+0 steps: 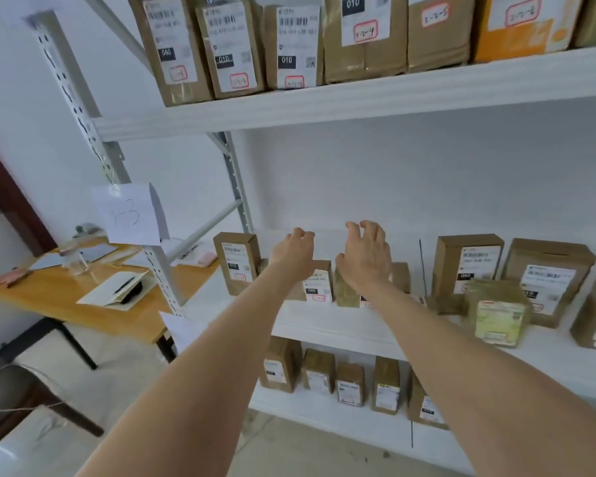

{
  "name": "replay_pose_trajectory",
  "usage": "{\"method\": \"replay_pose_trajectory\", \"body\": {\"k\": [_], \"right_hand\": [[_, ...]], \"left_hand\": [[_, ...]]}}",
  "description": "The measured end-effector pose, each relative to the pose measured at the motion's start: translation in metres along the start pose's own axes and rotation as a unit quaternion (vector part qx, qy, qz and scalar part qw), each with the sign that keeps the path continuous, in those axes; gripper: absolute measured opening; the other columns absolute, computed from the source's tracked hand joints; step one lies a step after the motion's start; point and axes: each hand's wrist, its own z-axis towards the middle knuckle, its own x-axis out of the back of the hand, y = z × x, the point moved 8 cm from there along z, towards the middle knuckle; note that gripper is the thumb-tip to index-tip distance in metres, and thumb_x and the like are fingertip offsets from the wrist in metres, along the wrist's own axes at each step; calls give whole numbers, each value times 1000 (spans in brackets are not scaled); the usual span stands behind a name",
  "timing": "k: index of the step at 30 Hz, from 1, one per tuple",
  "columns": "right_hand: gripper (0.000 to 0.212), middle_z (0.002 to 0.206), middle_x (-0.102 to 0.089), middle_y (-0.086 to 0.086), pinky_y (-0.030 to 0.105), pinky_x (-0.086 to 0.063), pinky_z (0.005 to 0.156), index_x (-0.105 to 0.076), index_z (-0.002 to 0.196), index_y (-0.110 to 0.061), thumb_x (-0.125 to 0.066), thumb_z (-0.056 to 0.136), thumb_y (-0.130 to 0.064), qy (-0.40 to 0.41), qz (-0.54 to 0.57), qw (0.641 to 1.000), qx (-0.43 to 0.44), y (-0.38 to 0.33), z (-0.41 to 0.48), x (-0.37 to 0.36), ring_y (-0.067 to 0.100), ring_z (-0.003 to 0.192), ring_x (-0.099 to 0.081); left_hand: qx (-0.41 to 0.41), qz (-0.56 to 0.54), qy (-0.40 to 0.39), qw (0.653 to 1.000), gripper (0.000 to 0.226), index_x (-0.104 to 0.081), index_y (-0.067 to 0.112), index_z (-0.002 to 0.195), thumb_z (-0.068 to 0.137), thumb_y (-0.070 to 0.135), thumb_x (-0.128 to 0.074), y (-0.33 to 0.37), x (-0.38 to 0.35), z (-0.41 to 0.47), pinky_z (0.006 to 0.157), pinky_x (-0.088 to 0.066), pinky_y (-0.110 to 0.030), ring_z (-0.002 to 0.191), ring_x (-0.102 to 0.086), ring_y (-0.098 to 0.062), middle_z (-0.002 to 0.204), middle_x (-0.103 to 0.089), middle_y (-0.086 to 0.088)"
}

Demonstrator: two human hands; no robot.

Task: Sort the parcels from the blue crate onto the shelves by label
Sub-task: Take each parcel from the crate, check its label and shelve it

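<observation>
Much of the sorting looks done, judging by the shelves; the upper shelf point(324, 101) carries a tight row of upright cardboard parcels point(226, 46) with labels reading 010 and handwritten red-framed codes; the lower shelf point(324, 416) holds a row of smaller boxes point(350, 383).

The middle shelf point(324, 323) is only part filled. A tall parcel point(236, 263) stands at its left end, and larger ones point(467, 266) and a green-taped packet point(498, 313) sit to the right.

Both arms reach to the middle shelf. The left hand point(295, 251) and the right hand point(367, 256) hang close together, fingers loosely curled and gripping nothing. They sit above a small parcel marked 060 point(319, 287) and a brown-taped box point(346, 290) just beside it; whether either hand touches a box I cannot tell.

This looks like the end of a placement, or a tidying of the row. The blue crate is out of view, so how many parcels are left cannot be judged. A paper sign point(131, 213) hangs on the left upright, and a wooden table point(66, 297) stands far left.
</observation>
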Motion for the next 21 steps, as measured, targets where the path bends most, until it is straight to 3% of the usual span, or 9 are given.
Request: {"method": "replay_pose_trajectory", "body": {"k": [6, 11, 14, 16, 18, 21], "right_hand": [[68, 156, -16, 9, 40, -23, 115, -19, 150, -17, -55, 93, -24, -116, -26, 993, 17, -32, 47, -103, 34, 147, -5], [72, 160, -6, 7, 44, -12, 120, -10, 152, -19, -53, 94, -19, -192, -68, 979, 32, -50, 73, -173, 36, 147, 3], [77, 161, -2, 4, 47, -7, 120, -7, 153, -21, -56, 93, -20, -229, -95, 968, 26, -58, 86, -212, 37, 147, 6], [79, 161, -3, 4, 52, -6, 118, -7, 152, -23, -58, 92, -22, -244, -115, 963, 17, -62, 92, -234, 38, 147, 5], [75, 158, -12, 4, 57, -9, 116, -13, 150, -25, -59, 91, -19, -251, -135, 958, 9, -64, 95, -249, 38, 146, -2], [69, 146, -33, 4, 61, -16, 113, -26, 146, -26, -56, 88, -7, -258, -136, 956, -16, -66, 101, -264, 33, 138, -23]], "left_hand": [[27, 32, -44, 998, 63, -29, 13, 144, 87, 7, -56, -84, -34, 66, 96, -47, -41, 131, -38, -26, 145, -30, -7], [54, 52, -64, 995, 76, -19, 14, 147, 84, 3, -60, -147, -54, 112, 96, -47, -41, 134, -34, -26, 147, -29, -8], [53, 94, -81, 991, 85, -6, 14, 151, 85, 3, -59, -177, -69, 137, 105, -38, -42, 141, -25, -27, 152, -22, -9], [36, 118, -100, 987, 84, -7, 15, 151, 86, 5, -58, -190, -80, 152, 111, -30, -43, 142, -23, -27, 152, -23, -9], [11, 132, -120, 984, 73, -21, 17, 146, 86, 10, -61, -198, -91, 163, 104, -36, -42, 135, -33, -27, 145, -35, -7], [-19, 134, -142, 981, 53, -40, 16, 131, 84, 15, -65, -205, -99, 178, 76, -40, -35, 115, -50, -27, 123, -48, -5]]}}
